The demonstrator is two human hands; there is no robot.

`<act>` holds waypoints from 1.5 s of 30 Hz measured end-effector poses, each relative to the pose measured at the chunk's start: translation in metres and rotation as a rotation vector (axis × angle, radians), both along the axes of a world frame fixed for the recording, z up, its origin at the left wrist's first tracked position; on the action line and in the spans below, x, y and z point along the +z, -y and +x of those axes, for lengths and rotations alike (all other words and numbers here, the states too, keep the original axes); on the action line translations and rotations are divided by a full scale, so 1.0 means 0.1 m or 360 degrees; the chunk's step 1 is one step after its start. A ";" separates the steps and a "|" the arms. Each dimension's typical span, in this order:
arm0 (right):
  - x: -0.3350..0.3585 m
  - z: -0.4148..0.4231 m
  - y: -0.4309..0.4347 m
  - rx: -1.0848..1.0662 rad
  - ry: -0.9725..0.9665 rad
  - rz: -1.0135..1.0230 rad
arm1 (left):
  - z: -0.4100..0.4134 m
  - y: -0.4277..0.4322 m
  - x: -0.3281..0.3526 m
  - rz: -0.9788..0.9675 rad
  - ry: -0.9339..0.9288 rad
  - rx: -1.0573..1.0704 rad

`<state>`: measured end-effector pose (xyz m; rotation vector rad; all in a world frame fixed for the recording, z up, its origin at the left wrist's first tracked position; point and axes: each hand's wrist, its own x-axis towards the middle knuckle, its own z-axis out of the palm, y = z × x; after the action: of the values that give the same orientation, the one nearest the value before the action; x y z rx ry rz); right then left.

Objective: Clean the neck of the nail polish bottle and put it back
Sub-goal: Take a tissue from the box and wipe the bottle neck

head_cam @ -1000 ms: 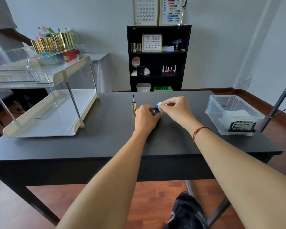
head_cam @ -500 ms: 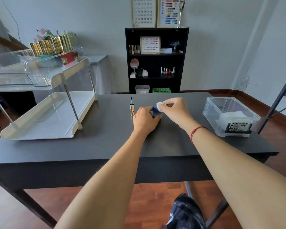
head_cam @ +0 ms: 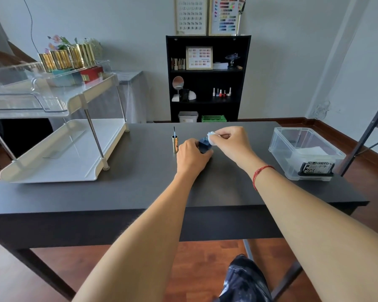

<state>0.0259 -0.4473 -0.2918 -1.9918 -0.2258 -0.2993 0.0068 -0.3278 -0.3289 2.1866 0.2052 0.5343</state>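
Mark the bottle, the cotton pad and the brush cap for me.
bottle (head_cam: 204, 147): head view, dark blue body between the hands.
cotton pad (head_cam: 210, 136): head view, white edge beyond the fingers.
brush cap (head_cam: 175, 146): head view, middle of the gold barrel.

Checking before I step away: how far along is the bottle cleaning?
Done: the cap is off, standing brush-up on the table. In hand: the left hand grips the bottle while the right hand holds a white pad at its neck. Left: recapping and putting it back.
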 end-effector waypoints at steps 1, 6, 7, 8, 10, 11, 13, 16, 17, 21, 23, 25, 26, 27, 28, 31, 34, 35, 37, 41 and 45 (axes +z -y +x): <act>-0.01 0.00 -0.01 0.0006 -0.0007 -0.0017 | 0.00 0.00 0.00 -0.0016 0.0004 -0.0009; -0.04 -0.02 -0.07 -0.0011 0.0003 -0.0040 | -0.02 0.00 0.01 -0.0047 0.0016 -0.0046; -0.03 -0.03 -0.08 -0.0016 0.0015 -0.0052 | -0.02 0.00 0.01 -0.0052 0.0014 -0.0048; -0.02 -0.04 -0.08 -0.0011 0.0023 -0.0071 | -0.02 -0.01 0.01 -0.0058 0.0012 -0.0047; 0.01 -0.06 -0.06 0.0034 0.0006 -0.0112 | -0.03 -0.01 0.00 -0.0074 0.0021 -0.0040; 0.02 -0.06 -0.04 0.0058 -0.0022 -0.0113 | -0.03 0.00 0.00 -0.0080 0.0027 -0.0039; 0.04 -0.06 0.02 0.0066 -0.0066 -0.0055 | -0.03 0.00 0.00 -0.0075 0.0028 -0.0031; 0.03 -0.03 0.09 0.0003 -0.0048 0.0044 | -0.02 0.01 0.01 -0.0026 -0.0002 -0.0007; 0.02 -0.03 0.10 -0.0006 -0.0045 0.0035 | -0.02 0.00 0.01 -0.0012 -0.0010 -0.0004; -0.01 -0.02 0.06 0.0002 -0.0039 -0.0038 | -0.02 0.00 0.01 0.0032 0.0026 -0.0060; 0.00 -0.02 0.03 -0.0006 -0.0031 -0.0044 | -0.04 0.01 0.01 0.0018 0.0057 -0.0091; 0.01 -0.02 -0.01 -0.0008 -0.0026 -0.0058 | -0.05 0.00 0.02 -0.0015 0.0055 -0.0096; 0.01 -0.03 -0.02 -0.0010 -0.0022 -0.0073 | -0.06 0.00 0.01 -0.0027 0.0055 -0.0092; 0.01 -0.04 -0.04 -0.0017 -0.0017 -0.0092 | -0.06 -0.01 0.02 -0.0035 0.0049 -0.0081; 0.01 -0.04 -0.05 -0.0027 -0.0012 -0.0107 | -0.05 -0.01 0.02 -0.0046 0.0038 -0.0065; 0.02 -0.06 -0.08 -0.0030 -0.0001 -0.0130 | -0.03 -0.01 0.01 -0.0085 0.0017 -0.0032; 0.05 -0.10 -0.06 0.0031 0.0009 -0.0236 | -0.01 -0.01 0.00 -0.0077 0.0012 -0.0030; 0.07 -0.11 -0.04 0.0069 -0.0012 -0.0255 | 0.00 -0.01 -0.01 -0.0079 0.0010 -0.0032; 0.11 -0.12 0.01 0.0127 -0.0105 -0.0229 | 0.00 -0.01 -0.01 -0.0088 0.0004 -0.0039; 0.16 -0.09 0.08 -0.0036 -0.0167 0.0128 | -0.01 0.00 -0.01 -0.0031 -0.0002 -0.0044; 0.16 -0.09 0.00 -0.0077 -0.0183 0.0025 | -0.01 0.00 0.00 -0.0027 0.0003 -0.0043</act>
<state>0.0173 -0.4470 -0.2755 -1.9938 -0.1016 -0.2159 0.0053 -0.3275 -0.3294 2.1695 0.1780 0.5180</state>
